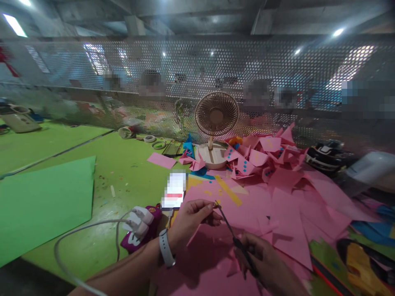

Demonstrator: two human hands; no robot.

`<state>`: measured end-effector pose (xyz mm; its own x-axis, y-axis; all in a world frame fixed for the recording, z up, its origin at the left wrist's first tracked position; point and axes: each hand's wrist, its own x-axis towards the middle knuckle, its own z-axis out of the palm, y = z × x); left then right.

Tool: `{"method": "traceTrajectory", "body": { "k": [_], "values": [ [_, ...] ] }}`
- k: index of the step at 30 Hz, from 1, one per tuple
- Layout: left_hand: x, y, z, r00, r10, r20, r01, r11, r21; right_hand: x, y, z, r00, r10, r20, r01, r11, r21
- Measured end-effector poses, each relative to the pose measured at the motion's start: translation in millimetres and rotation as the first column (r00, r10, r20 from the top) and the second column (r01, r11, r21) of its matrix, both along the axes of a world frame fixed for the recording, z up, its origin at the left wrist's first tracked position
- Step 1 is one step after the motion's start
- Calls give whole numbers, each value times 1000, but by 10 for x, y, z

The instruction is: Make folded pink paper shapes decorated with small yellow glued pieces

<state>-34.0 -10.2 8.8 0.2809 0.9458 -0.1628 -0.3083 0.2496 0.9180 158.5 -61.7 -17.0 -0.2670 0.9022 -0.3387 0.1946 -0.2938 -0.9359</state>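
My left hand point(200, 210), with a pale watch band on its wrist, is closed in a pinch over the pink paper sheets point(234, 197). Whatever sits between its thumb and forefinger is too small to make out. A slim tool with a black handle and a thin metal shaft point(227, 224) rests in my closed right hand point(257, 257). The tool's tip meets the left fingertips. Small yellow paper bits and a yellow strip point(228, 190) lie on the pink sheets just beyond.
Ahead stands a small fan point(216, 115), beside a heap of folded pink paper point(265, 154). A lit phone point(174, 189) and a purple power block with white chargers point(138, 224) are left of my hands. Green sheet point(46, 205) at far left; perforated screen point(173, 82) behind.
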Motion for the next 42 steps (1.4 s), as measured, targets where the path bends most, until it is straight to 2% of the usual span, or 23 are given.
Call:
{"method": "traceTrajectory", "body": {
  "k": [5, 12, 20, 28, 35, 42],
  "values": [
    [2, -1, 9, 1000, 26, -10, -26, 1000, -7, 21, 2, 30, 1000, 2, 22, -2, 1000, -23],
    [-4, 18, -6, 1000, 8, -30, -8, 1000, 2, 20, 34, -80, 1000, 7, -11, -7, 1000, 24],
    [-15, 40, -37, 999, -4, -37, 4, 1000, 2, 43, 16, 98, 997, 18, 71, -15, 999, -47],
    [-19, 35, -33, 999, 2, -35, -1, 1000, 9, 0, 20, 33, 999, -33, 32, 33, 999, 16],
    [-12, 26, -13, 998, 57, 1, -57, 998, -15, 42, 3, 61, 996, 30, 79, -24, 997, -70],
    [-8, 3, -30, 1000, 27, -4, -27, 999, -22, 31, -1, 35, 993, 59, 98, -53, 996, -69]
  ]
}}
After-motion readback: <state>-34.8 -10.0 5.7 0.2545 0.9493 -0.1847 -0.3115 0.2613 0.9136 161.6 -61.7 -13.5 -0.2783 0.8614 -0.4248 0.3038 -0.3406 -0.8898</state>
